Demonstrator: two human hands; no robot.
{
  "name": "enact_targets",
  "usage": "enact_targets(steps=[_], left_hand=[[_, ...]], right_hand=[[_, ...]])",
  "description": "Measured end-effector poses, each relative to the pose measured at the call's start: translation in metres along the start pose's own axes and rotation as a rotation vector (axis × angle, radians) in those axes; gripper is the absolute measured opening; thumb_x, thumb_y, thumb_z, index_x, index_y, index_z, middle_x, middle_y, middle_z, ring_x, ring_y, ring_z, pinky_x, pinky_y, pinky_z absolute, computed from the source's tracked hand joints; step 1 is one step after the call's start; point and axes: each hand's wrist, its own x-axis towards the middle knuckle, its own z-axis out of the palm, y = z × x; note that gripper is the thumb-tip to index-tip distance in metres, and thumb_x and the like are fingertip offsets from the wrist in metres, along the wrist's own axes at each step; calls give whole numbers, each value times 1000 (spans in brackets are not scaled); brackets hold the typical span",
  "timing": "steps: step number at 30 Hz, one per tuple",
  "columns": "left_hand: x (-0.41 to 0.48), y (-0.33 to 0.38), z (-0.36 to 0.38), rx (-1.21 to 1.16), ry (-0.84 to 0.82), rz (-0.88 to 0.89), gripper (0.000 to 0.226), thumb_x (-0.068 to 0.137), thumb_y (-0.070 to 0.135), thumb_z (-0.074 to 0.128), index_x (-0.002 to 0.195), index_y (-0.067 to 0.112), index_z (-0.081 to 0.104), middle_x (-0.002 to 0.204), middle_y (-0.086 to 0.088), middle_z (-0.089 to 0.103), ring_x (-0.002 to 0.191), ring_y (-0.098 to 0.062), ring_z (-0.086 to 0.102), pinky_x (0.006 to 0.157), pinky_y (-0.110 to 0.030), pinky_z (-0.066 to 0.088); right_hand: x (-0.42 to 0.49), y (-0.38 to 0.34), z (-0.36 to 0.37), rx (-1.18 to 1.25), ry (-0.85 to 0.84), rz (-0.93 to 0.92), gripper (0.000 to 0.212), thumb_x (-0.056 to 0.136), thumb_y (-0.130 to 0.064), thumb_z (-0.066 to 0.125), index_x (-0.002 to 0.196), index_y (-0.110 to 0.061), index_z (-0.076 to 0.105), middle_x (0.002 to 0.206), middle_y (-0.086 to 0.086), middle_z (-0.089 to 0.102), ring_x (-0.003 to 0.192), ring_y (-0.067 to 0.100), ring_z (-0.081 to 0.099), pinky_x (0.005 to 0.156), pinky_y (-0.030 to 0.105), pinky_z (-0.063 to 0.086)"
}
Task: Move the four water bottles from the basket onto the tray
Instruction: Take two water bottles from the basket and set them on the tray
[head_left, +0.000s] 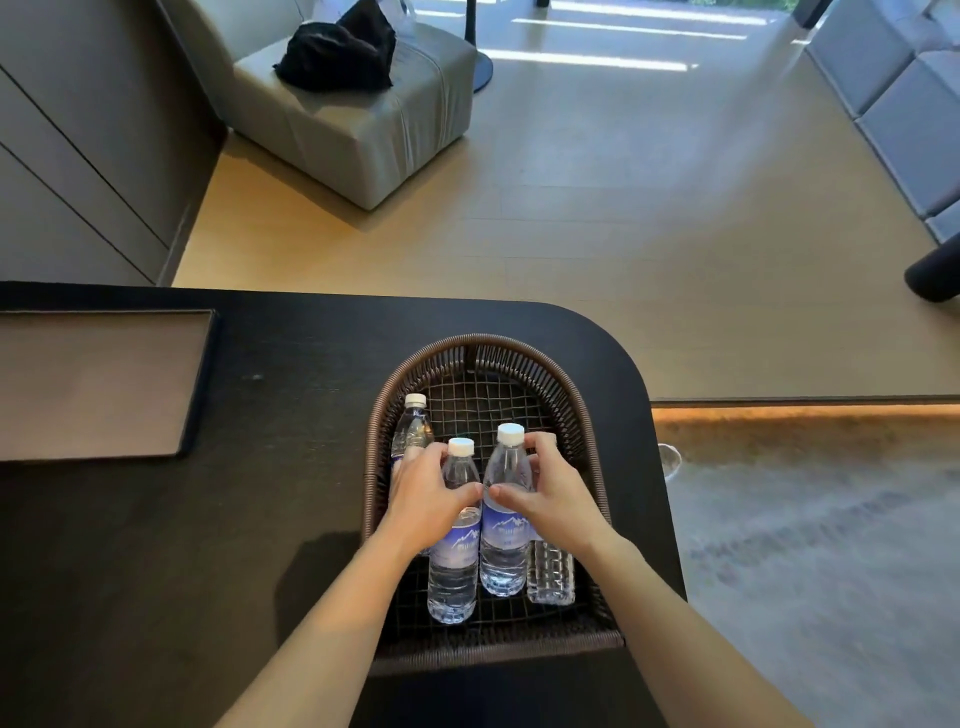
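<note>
Clear bottles (453, 566) are wearing white caps (461, 446) and blue labels (457, 540); the woven basket (483, 345) is showing brown, the counter (291, 364) black.

Four clear water bottles with white caps and blue labels are sitting in the brown woven basket (483, 353): the far-left bottle (413, 426), the left-middle bottle (454, 561), the right-middle bottle (505, 545) and the right bottle (550, 571), its top hidden. The grey tray (98, 379) with a dark rim is lying well apart to the left.
</note>
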Motion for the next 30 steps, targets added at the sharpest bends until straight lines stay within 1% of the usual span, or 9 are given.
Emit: enact_targets(steps=[3,5,8,11,15,18,23,27,30], left_hand=[[-17,-5,-3,-111,-16,65,43,81,36,82,117,27,59,108,5,59,103,-17,62,86,-30,50],[-28,-8,-8,-195,-81,78,45,87,31,80,125,30,56,107,14,66,100,-4,65,78,-20,47],[-39,-13,-12,-218,-94,108,53,85,35,80,133,31,55,110,11,73,101,-7,69,86,-29,54],[-50,-15,-17,-214,-44,124,52,82,33,83,129,25,63,109,9,75,100,-7,70,91,-33,56],[-66,-20,-20,-294,-9,201,22,82,26,84,102,25,75,89,10,79,83,-2,74,82,-36,61],[-76,-21,-22,-277,43,277,21,81,30,85,99,26,75,86,11,78,81,-3,73,77,-35,61],[-87,-17,-29,-208,91,414,47,81,37,85,123,23,70,106,11,75,98,-4,70,87,-33,60],[-97,-14,-46,-245,118,476,56,82,33,84,133,21,65,116,7,74,107,-6,69,94,-34,59],[-104,-12,-58,-246,159,496,65,82,34,84,141,19,60,127,4,72,115,-7,67,98,-32,57]], right_hand=[[-17,2,3,13,39,-10,50,85,-23,82,126,-30,54,113,-8,73,101,3,70,91,33,58],[-27,3,5,14,47,-11,41,87,-23,82,120,-29,60,111,-9,74,100,3,71,92,35,59],[-41,2,8,-22,67,-21,33,88,-28,81,114,-31,60,109,-9,74,100,5,70,90,36,59],[-54,-1,14,-52,95,-26,35,89,-30,80,115,-32,57,110,-13,73,101,0,70,90,32,58],[-71,-3,24,-77,154,-31,39,89,-35,79,121,-34,55,115,-16,71,108,1,68,94,34,59],[-84,-7,30,-111,201,-32,44,89,-35,79,125,-33,55,117,-16,69,111,4,67,96,38,59],[-106,-19,35,-119,292,-77,47,88,-33,81,129,-35,56,117,-16,70,113,5,66,96,41,59],[-124,-36,38,-146,363,-91,58,84,-38,80,135,-29,55,127,-10,68,118,8,65,101,41,57],[-138,-51,40,-152,421,-114,57,82,-36,80,132,-34,52,129,-10,66,118,11,63,102,35,55]])
